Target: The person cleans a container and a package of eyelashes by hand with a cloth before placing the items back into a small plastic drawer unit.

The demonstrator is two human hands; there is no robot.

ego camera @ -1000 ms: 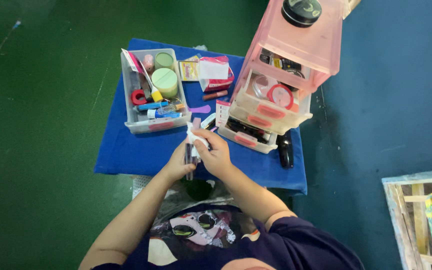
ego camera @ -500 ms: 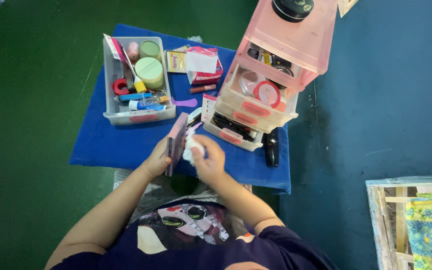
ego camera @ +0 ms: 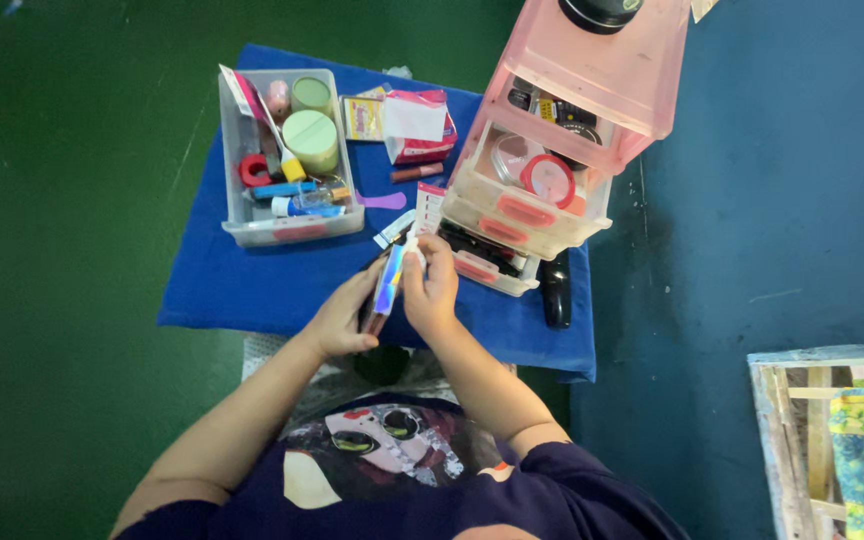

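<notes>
Both my hands meet over the front of a blue mat. My left hand grips a thin flat case with a shiny iridescent face, held on edge. My right hand pinches a small white piece against the top of that case. A pink set of plastic drawers stands just beyond my right hand, its drawers pulled out and holding cosmetics.
A clear tray of tubes, jars and brushes sits at the mat's back left. Small packets, a lilac spatula and a black tube lie on the mat. A painted wooden crate stands at the right.
The case has turned in my hands, showing its shiny iridescent side. My right hand has closed onto its top end with the white piece.
</notes>
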